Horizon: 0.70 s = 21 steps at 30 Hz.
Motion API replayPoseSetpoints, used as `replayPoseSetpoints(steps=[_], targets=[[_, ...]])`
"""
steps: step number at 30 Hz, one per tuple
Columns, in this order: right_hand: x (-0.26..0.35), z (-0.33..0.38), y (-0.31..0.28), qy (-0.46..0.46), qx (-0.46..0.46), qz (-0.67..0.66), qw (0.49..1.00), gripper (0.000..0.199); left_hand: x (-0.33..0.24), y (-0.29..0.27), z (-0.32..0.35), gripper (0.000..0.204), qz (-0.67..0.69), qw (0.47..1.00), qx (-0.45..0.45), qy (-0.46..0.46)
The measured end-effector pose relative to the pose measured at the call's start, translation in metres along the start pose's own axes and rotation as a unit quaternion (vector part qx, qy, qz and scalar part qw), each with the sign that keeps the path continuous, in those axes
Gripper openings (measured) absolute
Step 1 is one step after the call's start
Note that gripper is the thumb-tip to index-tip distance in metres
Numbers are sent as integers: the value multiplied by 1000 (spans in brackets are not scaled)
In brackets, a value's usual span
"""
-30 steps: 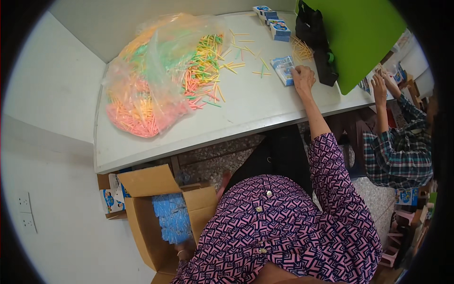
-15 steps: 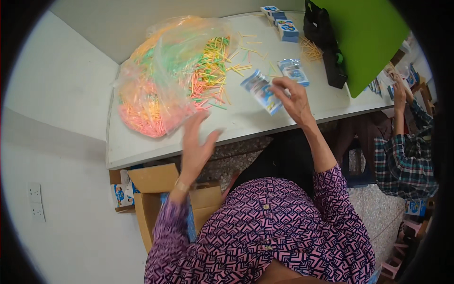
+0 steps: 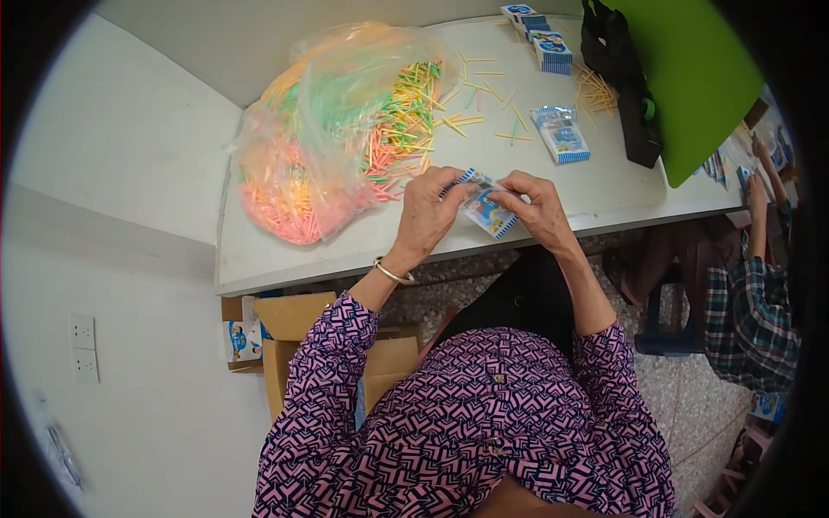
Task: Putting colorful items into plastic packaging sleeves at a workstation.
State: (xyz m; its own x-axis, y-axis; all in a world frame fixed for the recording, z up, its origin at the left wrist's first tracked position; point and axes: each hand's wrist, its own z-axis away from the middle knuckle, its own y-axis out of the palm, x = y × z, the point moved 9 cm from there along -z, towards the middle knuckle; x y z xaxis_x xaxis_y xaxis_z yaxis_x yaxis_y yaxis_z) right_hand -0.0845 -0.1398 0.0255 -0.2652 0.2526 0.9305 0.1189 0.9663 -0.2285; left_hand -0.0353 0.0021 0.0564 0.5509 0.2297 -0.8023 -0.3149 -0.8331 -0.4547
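Note:
Both my hands hold a small blue-and-white packet (image 3: 485,210) above the near edge of the white table (image 3: 285,263). My left hand (image 3: 432,211) grips its left end, and my right hand (image 3: 535,207) pinches its right end. Just behind my left hand lies a big clear plastic bag (image 3: 328,129) full of thin coloured sticks in pink, orange, green and yellow. Loose sticks (image 3: 484,95) are scattered beyond the packet. A second packet (image 3: 561,134) lies flat on the table to the right.
More small packets (image 3: 540,34) sit at the table's far edge beside a black bag (image 3: 617,78) and a green board (image 3: 691,78). An open cardboard box (image 3: 298,345) stands under the table. Another person in a checked shirt (image 3: 747,302) works at the right.
My right hand carried a packet from the far right of the table toward me. My left hand rose from below the table and took hold of the packet's other end.

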Motion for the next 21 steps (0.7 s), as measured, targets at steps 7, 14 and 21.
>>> replayPoseSetpoints(steps=[7, 14, 21], targets=[[-12, 1, 6, 54, 13, -22, 998, 21, 0, -1, -6, 13, -123, 991, 17, 45], [-34, 1, -3, 63, -28, -54, 996, 20, 43, -29, -62, 28, -123, 989, 80, 18], [-44, 0, 1, 68, -31, -70, 995, 20, 90, -115, -108, 46, -606, 790, 47, 84]])
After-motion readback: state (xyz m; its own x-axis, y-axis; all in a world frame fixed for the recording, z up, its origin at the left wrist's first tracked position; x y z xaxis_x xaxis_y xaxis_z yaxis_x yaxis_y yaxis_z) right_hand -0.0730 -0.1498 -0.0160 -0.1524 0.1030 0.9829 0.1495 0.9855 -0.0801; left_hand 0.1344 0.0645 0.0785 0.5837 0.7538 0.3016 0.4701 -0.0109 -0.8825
